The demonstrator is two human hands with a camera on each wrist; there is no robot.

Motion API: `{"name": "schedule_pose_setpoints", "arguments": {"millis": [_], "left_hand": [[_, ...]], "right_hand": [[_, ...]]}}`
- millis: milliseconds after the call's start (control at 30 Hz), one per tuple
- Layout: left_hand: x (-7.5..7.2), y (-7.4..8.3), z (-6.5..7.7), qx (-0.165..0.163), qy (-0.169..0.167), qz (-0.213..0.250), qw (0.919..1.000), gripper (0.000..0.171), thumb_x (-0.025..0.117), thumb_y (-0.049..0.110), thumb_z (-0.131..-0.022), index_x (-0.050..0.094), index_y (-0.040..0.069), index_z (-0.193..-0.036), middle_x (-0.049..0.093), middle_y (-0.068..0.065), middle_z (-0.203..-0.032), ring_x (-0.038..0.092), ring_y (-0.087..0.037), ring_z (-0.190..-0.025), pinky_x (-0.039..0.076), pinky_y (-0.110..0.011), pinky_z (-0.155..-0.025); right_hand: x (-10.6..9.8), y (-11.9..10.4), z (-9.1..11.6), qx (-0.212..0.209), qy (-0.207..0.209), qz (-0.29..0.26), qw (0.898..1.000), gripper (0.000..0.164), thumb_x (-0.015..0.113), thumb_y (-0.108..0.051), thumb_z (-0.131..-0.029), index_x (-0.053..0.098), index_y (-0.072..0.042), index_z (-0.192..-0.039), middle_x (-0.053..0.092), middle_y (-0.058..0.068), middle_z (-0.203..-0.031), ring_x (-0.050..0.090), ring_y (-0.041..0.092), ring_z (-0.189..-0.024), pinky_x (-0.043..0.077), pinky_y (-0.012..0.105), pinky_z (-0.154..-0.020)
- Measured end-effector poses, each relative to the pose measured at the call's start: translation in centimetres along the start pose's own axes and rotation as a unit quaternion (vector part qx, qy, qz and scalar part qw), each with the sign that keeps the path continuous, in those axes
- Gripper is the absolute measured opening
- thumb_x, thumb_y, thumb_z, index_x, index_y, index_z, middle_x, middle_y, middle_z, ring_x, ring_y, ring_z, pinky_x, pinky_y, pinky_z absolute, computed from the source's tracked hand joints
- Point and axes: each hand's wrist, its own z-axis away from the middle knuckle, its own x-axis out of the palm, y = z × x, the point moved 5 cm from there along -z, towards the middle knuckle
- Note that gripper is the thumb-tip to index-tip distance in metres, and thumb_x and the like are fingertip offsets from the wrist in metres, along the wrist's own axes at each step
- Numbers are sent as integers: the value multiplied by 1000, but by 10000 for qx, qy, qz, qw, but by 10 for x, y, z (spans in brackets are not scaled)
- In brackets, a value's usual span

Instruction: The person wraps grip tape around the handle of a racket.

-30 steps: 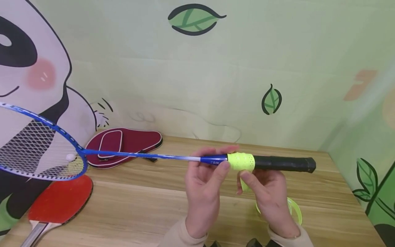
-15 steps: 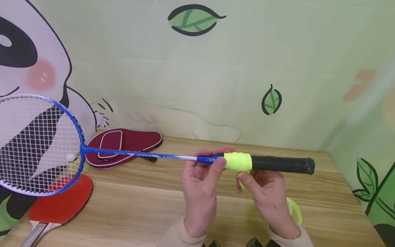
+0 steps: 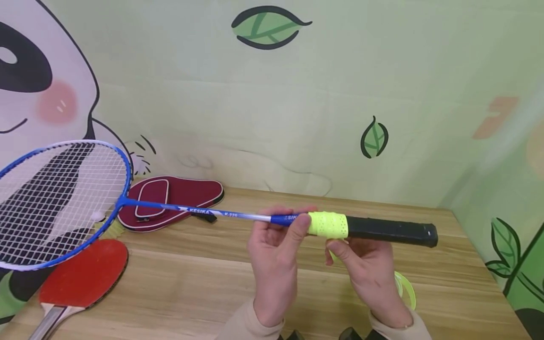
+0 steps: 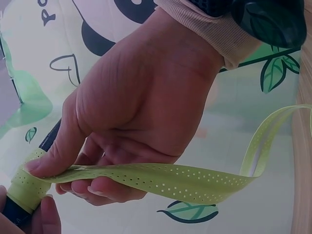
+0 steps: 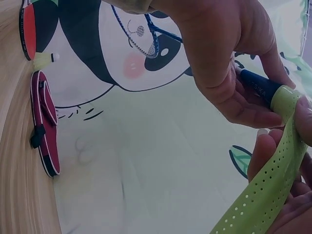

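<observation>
A blue badminton racket (image 3: 204, 211) hangs above the table, its strung head to the left and its black handle (image 3: 391, 231) to the right. My left hand (image 3: 276, 264) grips the blue cone of the racket, thumb at the edge of a neon-yellow perforated overgrip (image 3: 329, 225) wound around the top of the handle. Just below the wrap, my right hand (image 3: 367, 276) pinches the overgrip's loose strip between thumb and fingers. In the left wrist view this strip (image 4: 200, 183) trails away from the right hand, twisted along its length.
A red table tennis bat (image 3: 87, 271) lies on the wooden table (image 3: 191, 288) at front left. Behind it are a maroon bat case (image 3: 199, 189) and a shuttlecock (image 5: 44, 60). A neon-yellow loop (image 3: 408, 289) shows beside the right wrist. A printed cloth backdrop (image 3: 297, 108) stands behind.
The racket has rolled about its shaft, so the strung face shows more broadly and the shaft lettering appears. Its head has shifted right and the handle's butt dipped slightly. Both hands keep their hold.
</observation>
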Motion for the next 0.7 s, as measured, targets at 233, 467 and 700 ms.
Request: {"name": "schedule_pose_setpoints", "arguments": {"millis": [233, 467, 700], "left_hand": [[-2, 0, -1, -72, 78, -197, 9997, 17, 67, 0, -90, 52, -1, -98, 71, -19, -93, 68, -20, -77, 57, -32, -65], [-4, -2, -1, -143, 295, -255, 9991, 19, 69, 1, -89, 52, -3, -97, 72, -15, -90, 65, -17, -71, 56, -30, -58], [-3, -2, 0, 50, 243, -114, 9996, 19, 68, 0, -89, 55, 0, -102, 70, -16, -101, 66, -27, -94, 55, -34, -83]], "right_hand": [[3, -2, -2, -87, -127, -395, 9991, 55, 62, 19, -83, 43, 14, -134, 67, 14, -107, 61, 17, -67, 53, 27, -52], [2, -2, -2, -108, -67, -227, 9997, 46, 61, 22, -82, 52, 13, -126, 68, 16, -111, 62, 16, -76, 52, 27, -50], [2, -3, 0, -58, 35, -19, 10000, 42, 59, 24, -82, 54, 14, -123, 69, 14, -106, 58, 15, -62, 50, 27, -46]]}}
